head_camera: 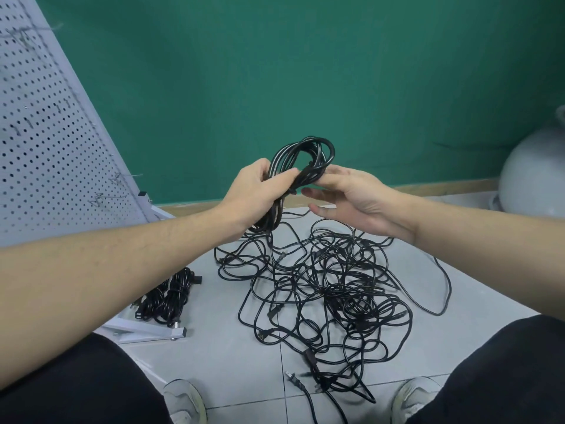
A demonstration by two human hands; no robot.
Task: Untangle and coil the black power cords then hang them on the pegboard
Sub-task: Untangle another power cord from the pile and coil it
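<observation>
Left hand: the left hand (256, 191) is clamped round the glossy black coiled power cord (301, 157), fingers curled tight, loops held up in the air.
Right hand: the right hand (345, 194) has fingers mostly straight, fingertips touching the coil's right side, gripping nothing.
Tail: one strand drops from the coil into the black tangled heap of cords (330, 283) on the grey tiled floor (220, 356).
Tip: wrap the loose end round the coil's waist, snug, so it holds together.
Hanging spot: the white perforated metal pegboard (52, 142) leans at left, two bundled black cords (166, 296) at its base.
</observation>
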